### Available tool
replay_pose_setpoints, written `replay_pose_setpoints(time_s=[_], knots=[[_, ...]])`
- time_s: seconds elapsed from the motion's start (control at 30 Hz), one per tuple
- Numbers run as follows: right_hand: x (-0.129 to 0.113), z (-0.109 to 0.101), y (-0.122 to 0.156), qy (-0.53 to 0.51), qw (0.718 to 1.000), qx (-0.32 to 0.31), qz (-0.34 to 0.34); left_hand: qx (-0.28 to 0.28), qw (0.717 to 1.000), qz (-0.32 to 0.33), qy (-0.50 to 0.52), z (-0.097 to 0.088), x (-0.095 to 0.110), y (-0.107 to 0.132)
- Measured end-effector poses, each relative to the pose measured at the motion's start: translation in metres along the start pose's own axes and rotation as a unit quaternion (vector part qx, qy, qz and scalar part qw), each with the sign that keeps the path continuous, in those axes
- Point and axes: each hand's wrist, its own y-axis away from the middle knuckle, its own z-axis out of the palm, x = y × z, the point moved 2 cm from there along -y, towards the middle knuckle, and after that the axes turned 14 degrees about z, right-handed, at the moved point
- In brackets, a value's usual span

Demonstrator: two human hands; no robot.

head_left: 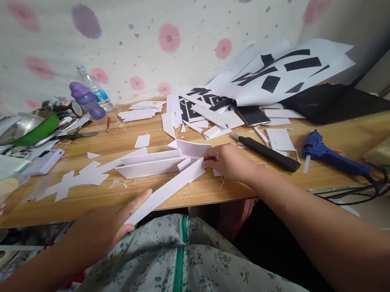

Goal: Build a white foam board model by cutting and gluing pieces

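A long white paper strip (pixel 167 192) runs diagonally over the near edge of the wooden table (pixel 344 140). My left hand (pixel 104 228) grips its lower end below the table edge, thumb on top. My right hand (pixel 227 161) pinches the strip's upper end, fingers closed, beside a folded white paper piece (pixel 151 164) and a curved white strip (pixel 190 148).
A blue glue gun (pixel 330 155) and a black utility knife (pixel 268 153) lie right of my right hand. Printed black-and-white sheets (pixel 284 73) pile up at the back. A purple bottle (pixel 87 99), a green bowl (pixel 34 133) and paper offcuts (pixel 79 177) sit to the left.
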Motion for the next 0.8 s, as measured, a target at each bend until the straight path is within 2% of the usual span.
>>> replay_pose_setpoints(time_s=[0.2, 0.33, 0.53, 0.8], knots=[[0.002, 0.003, -0.001, 0.006, 1.000, -0.010, -0.001, 0.009, 1.000, 0.009, -0.008, 0.001, -0.001, 0.000], [0.001, 0.003, 0.001, 0.004, 1.000, -0.020, -0.005, 0.001, 1.000, 0.006, -0.015, -0.004, 0.005, -0.003], [-0.001, 0.002, 0.004, 0.004, 1.000, -0.031, 0.003, -0.020, 0.999, -0.023, -0.018, -0.018, 0.026, -0.023], [-0.002, 0.002, 0.005, 0.010, 1.000, -0.026, 0.003, 0.005, 0.999, 0.008, -0.031, -0.024, 0.034, -0.040]])
